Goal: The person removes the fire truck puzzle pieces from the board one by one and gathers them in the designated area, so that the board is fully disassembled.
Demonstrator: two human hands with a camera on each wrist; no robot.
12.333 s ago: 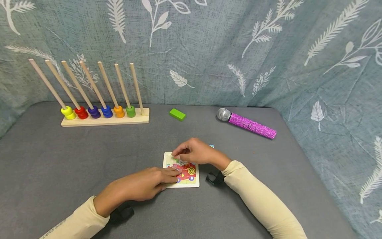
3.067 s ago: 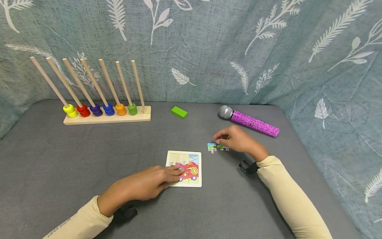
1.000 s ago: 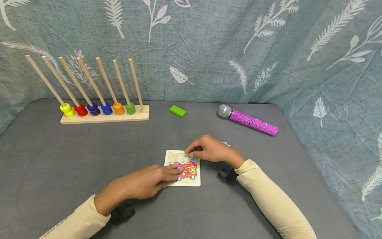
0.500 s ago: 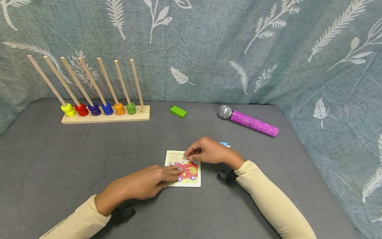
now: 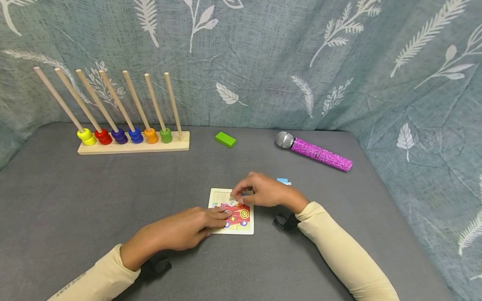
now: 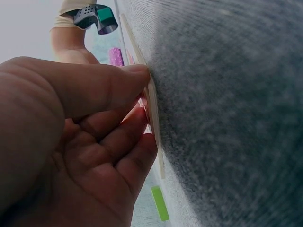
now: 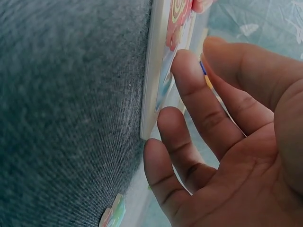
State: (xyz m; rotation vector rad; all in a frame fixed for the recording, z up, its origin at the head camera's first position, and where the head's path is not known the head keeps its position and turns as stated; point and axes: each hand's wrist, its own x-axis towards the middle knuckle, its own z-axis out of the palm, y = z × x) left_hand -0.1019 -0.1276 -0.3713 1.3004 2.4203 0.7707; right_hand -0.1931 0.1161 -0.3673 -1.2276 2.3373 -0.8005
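Observation:
A small wooden jigsaw tray (image 5: pixel 252 229) with a red vehicle picture lies flat on the dark cloth; bare wood shows at its upper left. My left hand (image 5: pixel 188 229) rests on its left side, fingers laid over the picture. In the left wrist view the thumb (image 6: pixel 135 75) touches the tray's edge. My right hand (image 5: pixel 263 191) is over the upper right part of the tray, fingers bent down and thumb near them. Whether a puzzle piece is pinched there is hidden. A loose blue puzzle piece (image 5: pixel 282 181) lies just beyond the right hand.
At the back left stands a wooden peg counter (image 5: pixel 133 148) with coloured beads and tall sticks. A green block (image 5: pixel 225 139) lies at the back middle. Right of it is a glittery pink microphone (image 5: pixel 320 154). A patterned curtain (image 5: pixel 256 62) hangs behind the table.
About three seconds ago my right hand was at the loose pieces; it has since come left to the tray. In the last second its fingers shift only slightly. My left hand has stayed put.

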